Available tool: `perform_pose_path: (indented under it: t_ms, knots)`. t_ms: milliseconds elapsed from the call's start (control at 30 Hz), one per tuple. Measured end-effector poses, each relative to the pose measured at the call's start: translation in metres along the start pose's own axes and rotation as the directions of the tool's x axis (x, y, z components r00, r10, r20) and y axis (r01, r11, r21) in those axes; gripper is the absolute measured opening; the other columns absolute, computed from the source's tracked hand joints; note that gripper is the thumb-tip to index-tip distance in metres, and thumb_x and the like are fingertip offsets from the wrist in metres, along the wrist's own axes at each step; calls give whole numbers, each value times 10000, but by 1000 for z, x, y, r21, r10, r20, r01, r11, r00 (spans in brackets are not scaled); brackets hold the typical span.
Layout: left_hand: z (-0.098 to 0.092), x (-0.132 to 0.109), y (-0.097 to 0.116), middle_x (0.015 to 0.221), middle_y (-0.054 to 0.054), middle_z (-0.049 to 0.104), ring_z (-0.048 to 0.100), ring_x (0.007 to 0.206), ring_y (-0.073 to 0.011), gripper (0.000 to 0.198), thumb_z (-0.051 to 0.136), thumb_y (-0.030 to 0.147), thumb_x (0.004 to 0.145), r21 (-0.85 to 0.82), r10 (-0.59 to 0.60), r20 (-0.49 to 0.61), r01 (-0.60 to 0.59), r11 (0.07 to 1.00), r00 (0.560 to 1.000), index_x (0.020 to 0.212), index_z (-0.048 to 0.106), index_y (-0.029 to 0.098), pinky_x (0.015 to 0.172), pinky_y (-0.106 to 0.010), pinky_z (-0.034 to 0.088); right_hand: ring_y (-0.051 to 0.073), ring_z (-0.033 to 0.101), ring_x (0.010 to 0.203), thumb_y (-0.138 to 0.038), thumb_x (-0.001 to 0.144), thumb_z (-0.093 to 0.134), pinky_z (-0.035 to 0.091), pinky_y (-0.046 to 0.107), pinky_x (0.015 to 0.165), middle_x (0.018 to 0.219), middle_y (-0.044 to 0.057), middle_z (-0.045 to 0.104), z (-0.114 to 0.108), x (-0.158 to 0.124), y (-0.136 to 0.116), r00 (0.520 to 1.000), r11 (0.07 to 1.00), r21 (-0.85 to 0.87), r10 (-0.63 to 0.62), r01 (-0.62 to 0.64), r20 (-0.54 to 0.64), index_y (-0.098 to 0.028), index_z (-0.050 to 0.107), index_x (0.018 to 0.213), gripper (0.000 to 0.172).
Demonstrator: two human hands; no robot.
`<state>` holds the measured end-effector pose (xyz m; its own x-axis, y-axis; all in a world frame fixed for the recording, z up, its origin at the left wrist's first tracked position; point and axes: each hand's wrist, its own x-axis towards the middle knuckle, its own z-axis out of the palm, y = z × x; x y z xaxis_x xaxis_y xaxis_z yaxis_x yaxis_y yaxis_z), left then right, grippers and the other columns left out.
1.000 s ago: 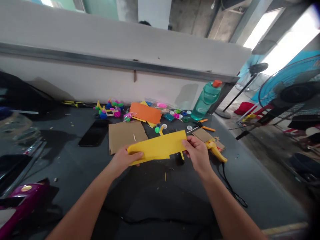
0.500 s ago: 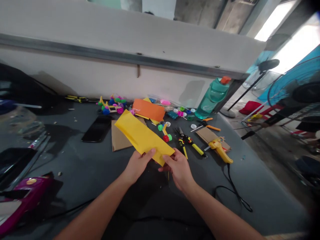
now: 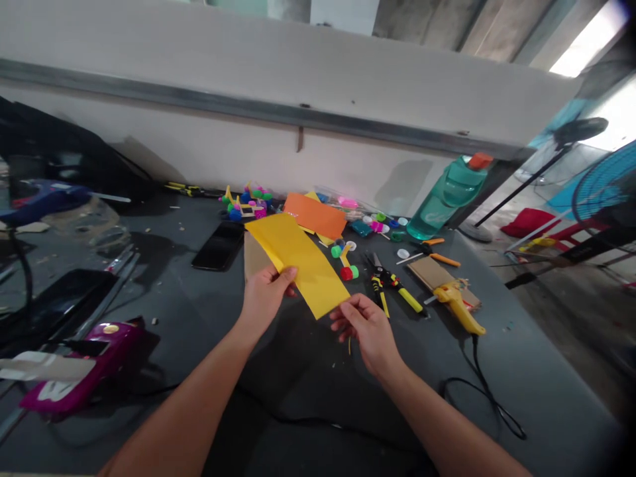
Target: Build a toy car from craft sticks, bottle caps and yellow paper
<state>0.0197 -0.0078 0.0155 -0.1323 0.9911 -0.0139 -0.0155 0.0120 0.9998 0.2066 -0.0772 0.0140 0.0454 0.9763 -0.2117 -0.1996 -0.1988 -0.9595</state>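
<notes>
A bent strip of yellow paper (image 3: 303, 262) is held up over the table. My left hand (image 3: 265, 295) pinches its near long edge, thumb on top. At the right end, my right hand (image 3: 365, 324) has thumb and forefinger closed at the corner; the other fingers curl below. Behind the paper lies a brown cardboard piece (image 3: 254, 258), partly covered. Just beyond the right hand are a small piece with coloured bottle caps (image 3: 346, 258) and pliers with yellow-black handles (image 3: 392, 281). Orange paper (image 3: 315, 215) lies farther back.
A black phone (image 3: 218, 246) and a magenta device (image 3: 92, 364) are to the left. On the right lie a yellow glue gun (image 3: 457, 305) with a cord, cardboard, and orange-handled cutters (image 3: 442, 258). A teal bottle (image 3: 444, 199) stands by the wall.
My left hand has slid left along the paper's edge, away from my right hand, which has moved out to the end corner. The view has turned slightly left.
</notes>
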Motion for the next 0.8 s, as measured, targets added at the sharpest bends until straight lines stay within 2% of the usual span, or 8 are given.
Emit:
perform_pose_path:
  t_ms: [100,167,267,367,467,633,733,800]
  knots:
    - [-18,14,7,756,-38,660,616,572,-139,260,623,367,752,-116,47,-220,-74,991,974,880,634,141,545,-275,543,121,591,544,-415,790,581,445,205,419,724,14,655,-9,4,-8,989,970,-207,-141,128,-48,-194,553,853,231]
    - [-30,24,10,809,-39,660,633,596,-145,248,571,345,781,-185,49,-347,-119,976,937,932,597,150,539,-280,550,130,595,587,-353,830,529,468,227,482,753,13,652,-12,9,-17,963,852,-463,-268,243,13,-209,573,900,166]
    - [-43,35,8,810,-31,648,630,575,-131,201,525,296,804,-187,29,-410,-115,976,912,953,555,165,545,-279,550,158,624,789,-232,866,478,490,274,715,864,28,670,-1,24,-27,884,450,-772,-349,449,310,-222,620,920,153]
    - [-46,39,0,804,-29,638,631,568,-132,192,525,294,808,-119,28,-398,-82,990,917,961,535,177,551,-287,550,177,600,953,-158,897,421,449,281,838,997,63,660,26,47,-28,786,62,-797,-228,600,574,-206,630,997,237]
    - [-47,39,-7,796,-29,632,632,560,-138,212,528,347,815,-48,55,-377,-79,996,925,956,523,189,547,-291,547,195,587,974,-137,897,420,450,276,811,1008,92,651,54,70,-20,747,-141,-747,-68,649,662,-191,632,1008,245]
    - [-50,40,-9,775,-28,626,620,535,-135,222,513,379,821,2,73,-355,-77,997,932,935,523,188,549,-289,542,223,582,957,-100,832,480,443,285,773,987,134,648,70,89,-12,750,-148,-751,-73,644,658,-160,646,924,200]
    - [-55,42,-9,738,-18,610,591,488,-123,229,506,382,822,26,99,-395,-97,995,914,936,522,184,497,-266,521,207,591,882,-178,814,514,439,275,732,922,101,654,53,89,-18,795,-112,-807,-139,579,590,-174,622,900,138]
    - [-59,43,-8,716,-11,601,572,465,-118,230,494,385,828,47,130,-443,-122,991,887,940,520,185,460,-249,500,174,589,765,-207,815,476,435,259,670,849,59,649,35,86,-21,843,-31,-868,-221,496,490,-181,593,911,153]
